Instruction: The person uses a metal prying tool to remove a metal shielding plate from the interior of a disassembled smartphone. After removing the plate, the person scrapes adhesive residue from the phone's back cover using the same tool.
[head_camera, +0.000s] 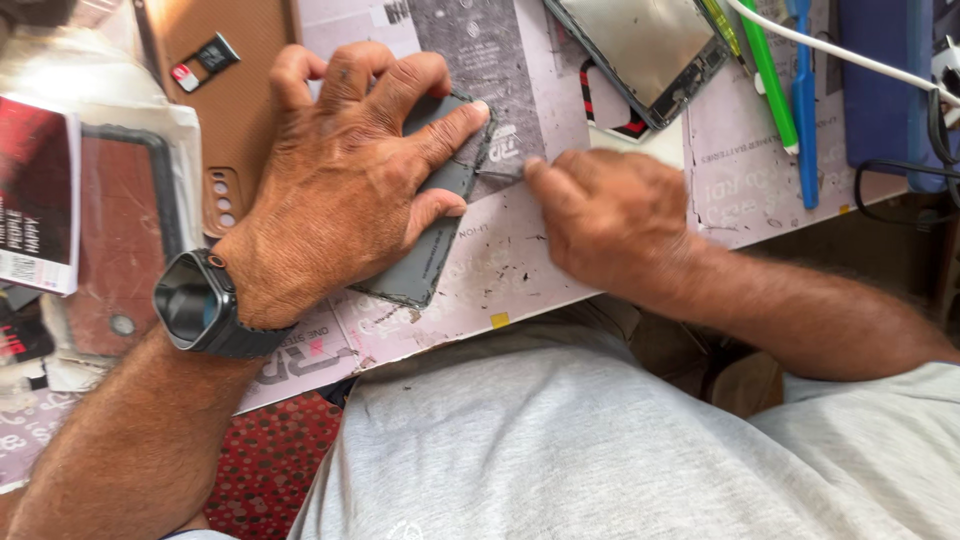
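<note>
One phone (437, 225) lies face-down on our printed mat (500, 270), dark grey, slim, its far edge scuffed; our left hand (345, 175) presses it flat with fingers spread across the back, likely to stop it sliding. Our right hand (610, 215) has its fingers pinched shut on a thin metal tool (498, 174), tip at the phone's edge by the left forefinger, low enough to suit prying at the seam. Further out: a tablet (645, 50), green and blue tools (790, 80), a brown case (235, 100).
</note>
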